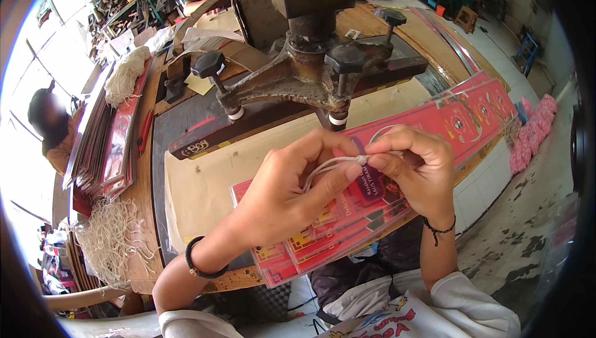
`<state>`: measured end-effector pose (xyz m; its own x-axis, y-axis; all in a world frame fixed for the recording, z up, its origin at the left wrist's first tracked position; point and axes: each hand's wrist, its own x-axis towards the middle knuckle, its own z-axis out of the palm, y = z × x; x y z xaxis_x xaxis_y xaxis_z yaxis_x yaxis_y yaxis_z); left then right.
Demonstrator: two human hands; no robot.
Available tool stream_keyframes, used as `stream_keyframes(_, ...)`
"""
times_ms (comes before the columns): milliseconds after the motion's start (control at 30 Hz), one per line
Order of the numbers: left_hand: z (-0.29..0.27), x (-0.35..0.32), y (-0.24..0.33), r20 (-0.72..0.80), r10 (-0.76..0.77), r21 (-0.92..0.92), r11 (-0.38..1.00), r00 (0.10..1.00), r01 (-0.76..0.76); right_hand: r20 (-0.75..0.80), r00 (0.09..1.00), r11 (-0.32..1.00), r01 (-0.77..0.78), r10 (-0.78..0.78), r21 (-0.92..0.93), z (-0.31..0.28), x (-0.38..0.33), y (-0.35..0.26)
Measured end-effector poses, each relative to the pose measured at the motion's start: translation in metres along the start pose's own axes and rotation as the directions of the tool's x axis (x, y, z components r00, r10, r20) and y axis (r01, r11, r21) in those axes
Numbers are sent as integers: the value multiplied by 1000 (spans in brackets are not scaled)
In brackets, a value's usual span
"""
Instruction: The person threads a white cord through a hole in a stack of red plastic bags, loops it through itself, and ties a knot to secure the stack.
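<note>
Both of my hands meet over a stack of long red printed plastic sheets (428, 123). Between them runs a thin white cord (335, 161) with a small knot. My left hand (292, 182) pinches the cord between thumb and forefinger, and a loop of it trails across the palm. On the other side of the knot, my right hand (419, 167) grips the cord with thumb and fingertips. The sheets lie slanted across the table's near edge, fanned a little at their lower left end. Whether the cord passes through the top sheet is hidden by my fingers.
Just beyond my hands stands a heavy metal press (304, 71) with black knobs and a dark bar. At left are a pile of loose white cords (115, 238), stacked sheets (102, 133) and a white cord bundle (128, 76). Pink cord (534, 133) hangs at right. Other people are beyond.
</note>
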<state>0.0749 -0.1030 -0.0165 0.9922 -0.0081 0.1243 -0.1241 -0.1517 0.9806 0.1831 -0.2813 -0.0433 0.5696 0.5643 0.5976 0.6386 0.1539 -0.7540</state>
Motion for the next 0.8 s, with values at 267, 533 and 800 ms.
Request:
stream_keyframes(267, -4, -6, -9, -62, 40, 45, 998, 997, -38, 12, 993, 991, -115, 115, 74, 3, -4, 1)
stream_keyframes(533, 1, -1, -9, -30, 166, 96, 982, 986, -162, -11, 976, 973, -215, 217, 81, -6, -8, 4)
stream_keyframes(800, 14, -7, -2, 101, 365, 701, 633, 926, -327, -34, 982, 953, 174, -188, -248, -26, -4, -7)
